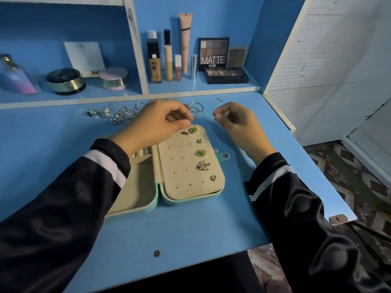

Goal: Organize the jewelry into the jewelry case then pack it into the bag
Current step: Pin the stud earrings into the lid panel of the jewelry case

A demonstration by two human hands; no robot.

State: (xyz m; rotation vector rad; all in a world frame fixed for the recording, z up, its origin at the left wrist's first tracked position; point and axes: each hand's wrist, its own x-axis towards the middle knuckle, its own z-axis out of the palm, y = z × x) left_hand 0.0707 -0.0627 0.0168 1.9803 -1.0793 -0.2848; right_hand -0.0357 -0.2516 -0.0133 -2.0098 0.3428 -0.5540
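My left hand [160,121] sits at the far edge of the open mint-green jewelry case [169,200], thumb and forefinger pinched on a small metal piece [193,122] that I take for an earring; it is too tiny to name for sure. It hangs just over the far rim of the beige perforated earring panel [179,166], right beside the far green-stone stud [193,130]. My right hand [234,121] hovers to the right of the case with fingers curled toward the thumb. I cannot tell whether it holds a backing or nothing.

I expect this piece to be almost weightless, stiff, slick and easy to drop. I would hold it by its front face so that the post stays free for a hole.

The loose silver jewelry heap [120,114] lies on the far side of the blue desk [190,229], left of my left hand. Its chains probably tangle, so I would lift them singly. No bag is in view.
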